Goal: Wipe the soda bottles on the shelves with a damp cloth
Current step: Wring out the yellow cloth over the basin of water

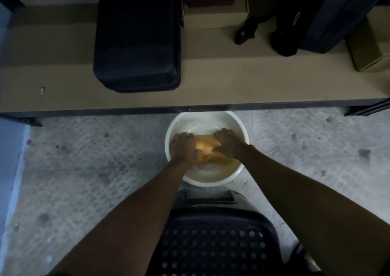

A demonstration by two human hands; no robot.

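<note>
A yellow cloth [207, 150] lies in a white basin [211, 118] that stands on the concrete floor and holds water. My left hand [183, 148] grips the cloth's left end, fingers curled over it. My right hand [229, 144] grips the right end, thumb tucked against the fabric. Both hands are inside the basin. No soda bottles are in view.
A low tan shelf board [232, 81] runs across just behind the basin, carrying a black case [137, 37], a cardboard box [215, 16] with a phone on it, and dark bags [316, 22]. A black perforated chair [213, 244] sits directly below my arms.
</note>
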